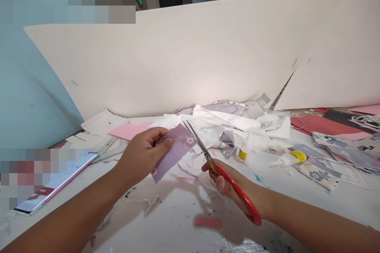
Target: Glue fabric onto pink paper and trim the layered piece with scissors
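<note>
Between the thumb and fingers of my left hand is a piece of purple fabric with small pale flowers, held up above the table. My right hand grips a pair of scissors with red handles, its fingers partly hidden behind them. The slightly parted blades point up and to the left, their tips near the fabric's upper right corner. Whether the blades touch the fabric I cannot tell. Below both hands a small pink strip lies on the white table.
White scraps are heaped at the back, before a tall white board. A glue bottle and patterned fabric pieces lie right. Pink paper and a phone are on the left.
</note>
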### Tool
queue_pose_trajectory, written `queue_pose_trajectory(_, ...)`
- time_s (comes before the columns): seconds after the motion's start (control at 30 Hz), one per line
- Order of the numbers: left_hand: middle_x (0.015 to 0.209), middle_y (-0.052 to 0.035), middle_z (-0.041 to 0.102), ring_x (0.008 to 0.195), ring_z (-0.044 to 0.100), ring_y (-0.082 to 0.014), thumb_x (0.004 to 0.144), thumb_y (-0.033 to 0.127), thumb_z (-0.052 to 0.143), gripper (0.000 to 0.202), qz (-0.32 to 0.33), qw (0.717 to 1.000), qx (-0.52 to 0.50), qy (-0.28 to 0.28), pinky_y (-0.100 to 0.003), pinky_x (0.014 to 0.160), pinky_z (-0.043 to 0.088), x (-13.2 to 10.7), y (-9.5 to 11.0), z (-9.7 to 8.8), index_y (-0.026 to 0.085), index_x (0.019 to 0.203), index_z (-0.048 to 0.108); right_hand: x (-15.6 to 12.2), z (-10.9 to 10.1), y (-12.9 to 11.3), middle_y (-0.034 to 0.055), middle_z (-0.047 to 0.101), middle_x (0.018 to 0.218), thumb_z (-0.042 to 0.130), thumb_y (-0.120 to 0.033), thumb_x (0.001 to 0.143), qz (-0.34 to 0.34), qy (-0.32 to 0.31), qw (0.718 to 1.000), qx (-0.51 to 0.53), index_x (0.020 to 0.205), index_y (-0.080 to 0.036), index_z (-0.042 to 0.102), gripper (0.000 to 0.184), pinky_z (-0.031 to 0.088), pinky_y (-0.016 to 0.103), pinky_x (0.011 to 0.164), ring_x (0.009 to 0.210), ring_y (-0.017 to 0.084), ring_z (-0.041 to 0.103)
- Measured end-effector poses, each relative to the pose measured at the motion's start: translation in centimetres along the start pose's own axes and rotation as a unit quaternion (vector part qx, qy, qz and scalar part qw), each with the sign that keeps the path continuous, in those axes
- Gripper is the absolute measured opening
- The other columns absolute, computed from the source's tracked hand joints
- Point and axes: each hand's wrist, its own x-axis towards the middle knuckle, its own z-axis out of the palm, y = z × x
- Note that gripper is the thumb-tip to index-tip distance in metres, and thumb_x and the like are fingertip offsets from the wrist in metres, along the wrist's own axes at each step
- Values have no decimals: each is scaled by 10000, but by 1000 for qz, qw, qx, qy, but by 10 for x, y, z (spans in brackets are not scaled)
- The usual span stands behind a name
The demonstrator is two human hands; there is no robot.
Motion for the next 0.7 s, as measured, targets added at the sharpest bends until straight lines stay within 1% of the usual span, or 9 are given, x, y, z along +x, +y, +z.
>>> queue_pose_trajectory(0.13, 471, 48, 489, 325, 375, -65, 669, 338, 577, 160, -6, 1000, -5, -11, -151, 272, 309, 1, 1, -3, 201, 740, 621, 0, 0, -3, -2, 390, 739, 368, -724, 651, 13, -8, 1000, -5, 983, -216, 422, 609, 385, 285, 598, 641, 129, 359)
queue_pose_trajectory(0.27, 475, 43, 520, 333, 411, -80, 648, 355, 604, 195, -19, 998, -22, -60, -168, 289, 342, 4, 0, -8, 204, 768, 628, -1, -1, -9, -12, 364, 717, 352, -718, 666, 14, -4, 1000, -19, 935, -209, 428, 581, 366, 271, 581, 630, 126, 346)
queue_pose_trajectory(0.3, 471, 43, 522, 332, 412, -81, 645, 360, 606, 203, -20, 997, -23, -65, -170, 291, 344, 5, -1, -9, 204, 773, 631, -1, 0, -10, -15, 358, 713, 351, -712, 673, 12, -3, 1000, -25, 920, -205, 432, 570, 360, 267, 579, 631, 125, 344)
queue_pose_trajectory(0.47, 452, 51, 511, 308, 383, -70, 653, 349, 590, 174, -12, 1000, -12, -26, -161, 274, 309, 5, -4, -5, 210, 750, 633, 0, 1, -10, -21, 335, 695, 323, -680, 718, 0, -5, 999, -32, 838, -196, 434, 511, 323, 245, 548, 619, 115, 311)
queue_pose_trajectory(0.63, 447, 49, 501, 314, 377, -68, 658, 332, 586, 154, -5, 1000, -19, -16, -159, 276, 310, 1, 0, -4, 201, 723, 633, 2, 2, -7, -30, 304, 663, 324, -657, 739, -23, -1, 1000, -13, 756, -189, 406, 476, 257, 226, 499, 588, 102, 253)
queue_pose_trajectory(0.7, 453, 46, 508, 321, 388, -73, 651, 338, 595, 166, -10, 999, -25, -28, -163, 279, 320, 2, 1, -6, 202, 737, 636, 3, 3, -7, -40, 283, 638, 337, -649, 741, -23, -4, 1000, -4, 726, -188, 386, 464, 236, 223, 488, 571, 95, 236)
